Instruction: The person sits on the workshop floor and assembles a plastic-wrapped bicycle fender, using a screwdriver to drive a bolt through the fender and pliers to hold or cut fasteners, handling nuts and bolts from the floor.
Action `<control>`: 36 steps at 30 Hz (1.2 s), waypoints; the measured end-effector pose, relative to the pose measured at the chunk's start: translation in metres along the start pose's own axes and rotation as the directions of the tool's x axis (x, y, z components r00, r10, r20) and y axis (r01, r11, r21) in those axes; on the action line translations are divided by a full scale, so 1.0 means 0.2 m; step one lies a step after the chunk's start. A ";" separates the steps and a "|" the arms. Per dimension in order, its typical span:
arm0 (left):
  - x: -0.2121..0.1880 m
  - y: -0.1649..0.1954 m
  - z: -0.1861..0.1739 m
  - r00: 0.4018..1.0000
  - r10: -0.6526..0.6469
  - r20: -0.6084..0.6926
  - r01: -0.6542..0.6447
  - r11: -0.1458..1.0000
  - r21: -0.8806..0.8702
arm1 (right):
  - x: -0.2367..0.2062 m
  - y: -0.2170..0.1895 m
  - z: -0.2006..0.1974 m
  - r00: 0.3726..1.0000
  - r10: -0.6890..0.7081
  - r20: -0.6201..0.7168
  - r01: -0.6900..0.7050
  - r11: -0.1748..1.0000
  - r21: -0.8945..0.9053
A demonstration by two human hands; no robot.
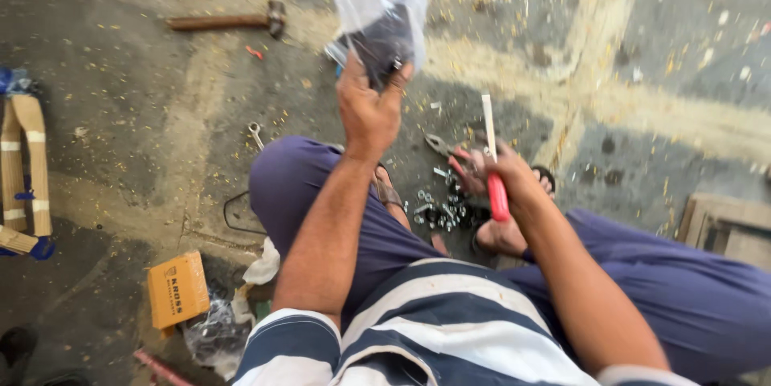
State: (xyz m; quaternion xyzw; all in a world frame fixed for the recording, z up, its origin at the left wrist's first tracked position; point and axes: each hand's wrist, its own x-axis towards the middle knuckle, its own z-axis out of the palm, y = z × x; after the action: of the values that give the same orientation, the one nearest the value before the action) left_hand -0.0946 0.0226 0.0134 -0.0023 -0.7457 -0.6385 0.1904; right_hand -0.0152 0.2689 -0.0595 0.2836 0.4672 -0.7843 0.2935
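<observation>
My left hand [368, 109] is raised and grips a clear plastic bag [379, 2] with dark small parts gathered at its bottom. My right hand [491, 171] is closed around red-handled pliers [498, 193] and a thin white strip [487, 117] that sticks up from my fingers. The pliers' metal jaws [438, 145] point left. A pile of nuts and bolts [442, 208] lies on the floor between my sandalled feet, just below my right hand.
A hammer [233, 21] lies at the far left on the dusty concrete floor. A small wrench [255, 134] rests near my left knee. An orange box [177, 289], crumpled plastic [213, 334], wooden pieces [24, 169] and a wooden frame [727, 229] surround me.
</observation>
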 end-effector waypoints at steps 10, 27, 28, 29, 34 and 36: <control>0.01 0.00 0.01 0.998 0.052 -0.032 -0.052 0.999 -0.012 | -0.92 -0.09 0.10 0.756 -0.580 0.303 0.489 0.193 -0.851; -0.04 -0.08 0.14 0.992 0.083 -0.095 -0.078 0.995 0.055 | -1.03 -0.06 0.34 0.445 -0.840 0.311 0.340 -0.163 -0.926; -0.04 -0.08 0.14 0.992 0.083 -0.099 -0.077 0.995 0.066 | -1.03 -0.05 0.34 0.449 -0.841 0.302 0.345 -0.148 -0.927; -0.04 -0.08 0.14 0.991 0.082 -0.104 -0.074 0.994 0.076 | -1.03 -0.04 0.34 0.454 -0.841 0.293 0.349 -0.134 -0.927; -0.05 -0.07 0.15 0.993 0.080 -0.088 -0.071 0.992 0.106 | -1.04 0.01 0.32 0.453 -0.841 0.296 0.319 -0.157 -0.935; -0.04 -0.07 0.15 0.995 0.059 -0.077 -0.052 0.995 0.086 | -1.03 0.01 0.30 0.433 -0.828 0.357 0.257 -0.266 -0.929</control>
State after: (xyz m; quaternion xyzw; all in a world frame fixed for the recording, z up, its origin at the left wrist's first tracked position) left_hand -0.0991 0.0512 -0.0067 0.0102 -0.7633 -0.6007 0.2376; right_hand 0.1136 0.2545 0.1112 -0.0747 0.9620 -0.2227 -0.1394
